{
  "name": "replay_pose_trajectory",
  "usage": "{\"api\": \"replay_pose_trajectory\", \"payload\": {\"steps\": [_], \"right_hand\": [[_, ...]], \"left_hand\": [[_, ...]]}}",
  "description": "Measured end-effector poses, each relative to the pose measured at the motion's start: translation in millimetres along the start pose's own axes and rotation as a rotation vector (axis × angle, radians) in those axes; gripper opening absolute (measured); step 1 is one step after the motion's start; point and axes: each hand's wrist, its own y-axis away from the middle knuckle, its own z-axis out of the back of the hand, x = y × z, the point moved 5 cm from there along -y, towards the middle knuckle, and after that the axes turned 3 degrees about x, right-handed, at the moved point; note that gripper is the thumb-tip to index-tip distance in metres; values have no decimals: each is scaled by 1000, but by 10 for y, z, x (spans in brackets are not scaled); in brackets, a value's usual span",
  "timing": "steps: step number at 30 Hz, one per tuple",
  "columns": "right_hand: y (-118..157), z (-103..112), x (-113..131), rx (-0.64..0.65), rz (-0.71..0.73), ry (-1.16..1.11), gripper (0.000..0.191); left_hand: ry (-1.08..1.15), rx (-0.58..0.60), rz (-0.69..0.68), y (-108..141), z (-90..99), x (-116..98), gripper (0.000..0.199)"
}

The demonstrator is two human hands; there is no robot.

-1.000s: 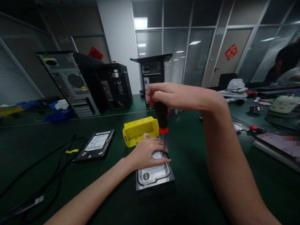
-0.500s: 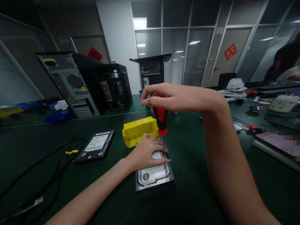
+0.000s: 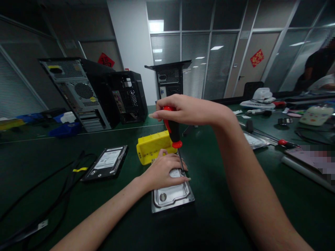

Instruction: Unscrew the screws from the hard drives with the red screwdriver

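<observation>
The silver hard drive (image 3: 174, 195) is partly covered by the left hand (image 3: 166, 170); the screwdriver (image 3: 173, 132) is partly hidden by the right hand (image 3: 184, 108); the bits (image 3: 151, 154) in the yellow bin (image 3: 154, 141) are too small to be identified; a co-worker (image 3: 318, 69) is cut off by the right edge.

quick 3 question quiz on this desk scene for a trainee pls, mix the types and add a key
1. Multiple choice: what does the right hand hold?
(a) pliers
(b) screwdriver
(c) tweezers

2. True or false: the left hand rests on the silver hard drive, and the yellow bin lies beyond that drive, as the person sees it.

3. Fill the gap: the black hard drive, left of the yellow bin in view, lies with its label facing ____.

Key: 1. b; 2. true; 3. up
</observation>
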Motion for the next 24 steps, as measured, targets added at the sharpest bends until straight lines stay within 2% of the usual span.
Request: {"api": "replay_pose_trajectory", "payload": {"steps": [5,11,16,19,24], "right_hand": [[43,33,-41,-16,-78,-4,36],[22,46,-40,-39,-21,76,29],[24,69,-77,-59,-128,134,39],[61,84,-90,-47,-166,114,43],[108,80,-85,-4,-135,-43,45]], "left_hand": [[-9,2,-2,3,-12,9,30],[-11,-3,-5,-2,-18,17,30],[-19,5,3,4,-17,17,30],[-16,8,8,7,-9,18,30],[-15,6,0,8,-6,19,29]]}}
